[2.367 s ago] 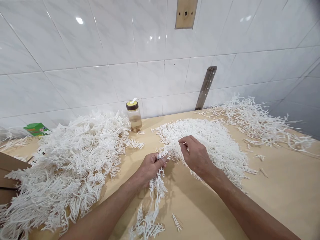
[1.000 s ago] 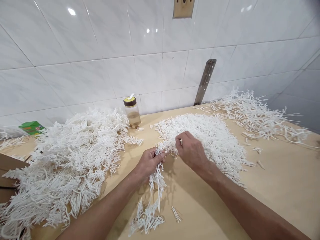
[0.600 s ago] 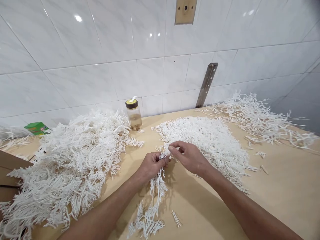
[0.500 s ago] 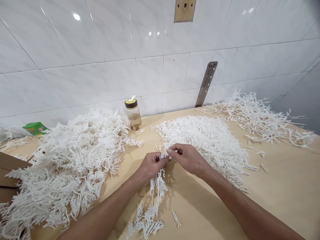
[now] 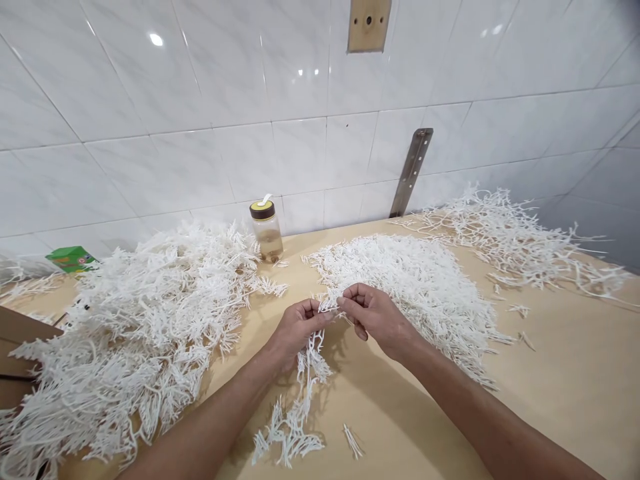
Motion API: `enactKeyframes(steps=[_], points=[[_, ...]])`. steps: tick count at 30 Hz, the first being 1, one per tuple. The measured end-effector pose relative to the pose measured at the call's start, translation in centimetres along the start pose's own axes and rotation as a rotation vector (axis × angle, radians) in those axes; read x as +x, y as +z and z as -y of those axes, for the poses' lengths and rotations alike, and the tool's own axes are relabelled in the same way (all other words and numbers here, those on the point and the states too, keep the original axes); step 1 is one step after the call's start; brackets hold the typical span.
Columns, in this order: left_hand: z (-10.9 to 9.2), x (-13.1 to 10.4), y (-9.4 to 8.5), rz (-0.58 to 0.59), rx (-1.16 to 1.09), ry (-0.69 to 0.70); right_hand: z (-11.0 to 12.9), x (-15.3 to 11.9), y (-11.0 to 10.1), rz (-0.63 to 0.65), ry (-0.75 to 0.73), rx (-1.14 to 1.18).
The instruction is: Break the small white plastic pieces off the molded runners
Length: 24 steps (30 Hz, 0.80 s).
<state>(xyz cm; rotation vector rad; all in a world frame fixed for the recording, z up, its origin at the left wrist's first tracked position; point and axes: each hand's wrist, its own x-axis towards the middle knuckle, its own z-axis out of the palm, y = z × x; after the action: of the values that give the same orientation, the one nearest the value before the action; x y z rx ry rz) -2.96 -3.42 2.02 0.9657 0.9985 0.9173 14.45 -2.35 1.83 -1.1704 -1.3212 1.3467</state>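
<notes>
In the left fingers (image 5: 320, 321), white strand (image 5: 313, 365), green box (image 5: 69, 257), unreadable print (image 5: 81, 259)

Bright, even light. I see glare spots on wall tiles (image 5: 300, 157), upper left, centre and right. Below my right hand (image 5: 379, 316), soft shadow on tabletop (image 5: 570, 360). Upper-right corner dark; edges stretched wide-angle.

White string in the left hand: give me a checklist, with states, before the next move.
1. Left hand gripping the white string: ok.
2. Right hand near the left fingertips: ok.
3. Right hand pinching a string end: cannot tell; the fingertips hide it.
4. String's trailing end apart from the left pile: ok.
5. No loose bits beside that end: not ok, a small bundle lies there.
6. Bottle upright, lid on: ok.
</notes>
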Motion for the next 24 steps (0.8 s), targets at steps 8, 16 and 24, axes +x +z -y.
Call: enactKeyframes(steps=[8, 16, 24], points=[[0.2, -0.1, 0.2, -0.06, 0.002, 0.077, 0.3, -0.2, 0.7, 0.08, 0.051, 0.168], [0.3, 0.0, 0.2, -0.113, 0.036, 0.066, -0.7, -0.1, 1.2, 0.11, 0.062, 0.215], [0.0, 0.1, -0.2, -0.14, -0.012, 0.084, -0.1, 0.0, -0.3, 0.237, 0.107, 0.276]])
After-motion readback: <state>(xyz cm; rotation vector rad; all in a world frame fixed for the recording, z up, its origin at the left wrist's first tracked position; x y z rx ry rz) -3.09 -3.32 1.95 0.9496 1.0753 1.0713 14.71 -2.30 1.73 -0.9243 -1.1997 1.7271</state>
